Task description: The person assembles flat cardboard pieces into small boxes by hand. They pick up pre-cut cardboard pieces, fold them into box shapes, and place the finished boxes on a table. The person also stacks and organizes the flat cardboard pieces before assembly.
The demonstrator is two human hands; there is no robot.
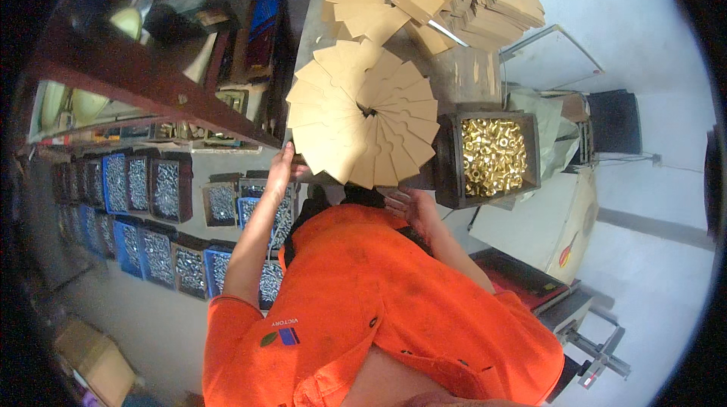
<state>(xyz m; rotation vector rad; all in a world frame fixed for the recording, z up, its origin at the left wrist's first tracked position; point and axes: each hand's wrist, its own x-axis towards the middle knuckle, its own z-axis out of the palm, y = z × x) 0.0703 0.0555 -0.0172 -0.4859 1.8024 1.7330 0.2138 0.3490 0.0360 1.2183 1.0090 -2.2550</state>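
Flat tan cardboard boxes [322, 115] lie fanned out in an overlapping ring on the bench in front of me, with a small dark gap at the centre. At the ring's near left edge is my left hand [282, 168], its fingers apart, by the bench edge. Whether it touches the cardboard I cannot tell. My right hand [409, 206] is low at the near right side of the ring, close to my body, fingers stretched out and nothing visible in them. Right of the ring stands a dark bin [448, 165] of shiny brass-coloured nuts [494, 157].
Behind the ring are more tan boxes [371, 13] and a strapped stack of flat cardboard [496, 2]. Blue and brown bins [157, 255] of silvery metal parts line the floor at left. A dark red shelf frame [151, 74] rises beside the bench. A cardboard carton [95, 361] sits lower left.
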